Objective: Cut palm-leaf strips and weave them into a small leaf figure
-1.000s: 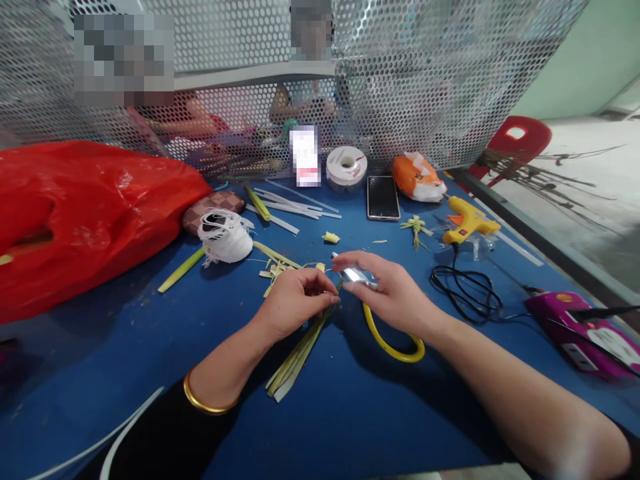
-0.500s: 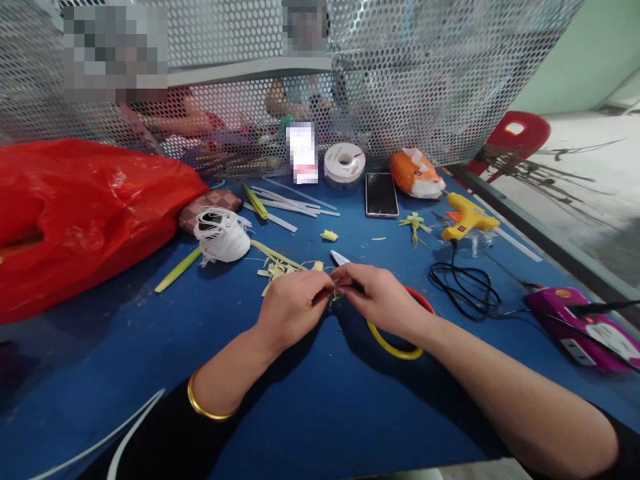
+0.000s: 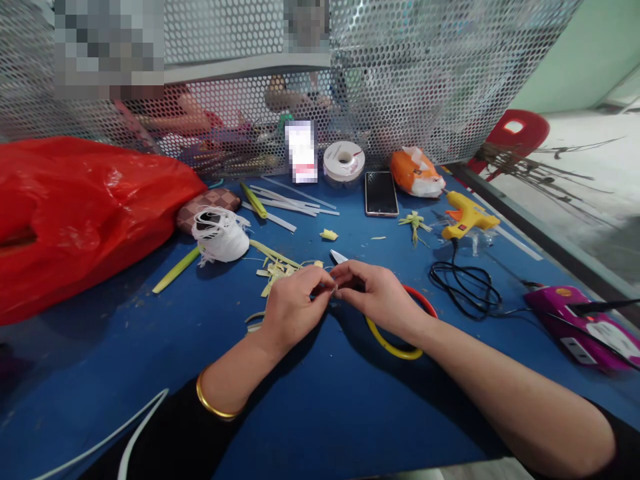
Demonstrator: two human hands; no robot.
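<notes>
My left hand and my right hand meet over the blue table, thumbs and forefingers pinched together. Whatever lies between the fingertips is tiny and mostly covered, so I cannot tell its kind. Scissors lie beneath my right hand, their blade tip poking out beyond the knuckles and a red and yellow handle curving out below. Pale yellow-green leaf scraps are piled just past my left hand. A small cut leaf piece and a star-shaped leaf knot lie farther back.
A red plastic bag fills the left side, beside a white thread bundle. Along the back stand a ribbon spool, a phone and a tissue pack. Right are a yellow glue gun, its cord and a purple power strip.
My left hand has rolled slightly, and strips now show beside its wrist. The yellowish wisps that stuck out below the fingertips are mostly out of sight. My right hand has barely moved.
</notes>
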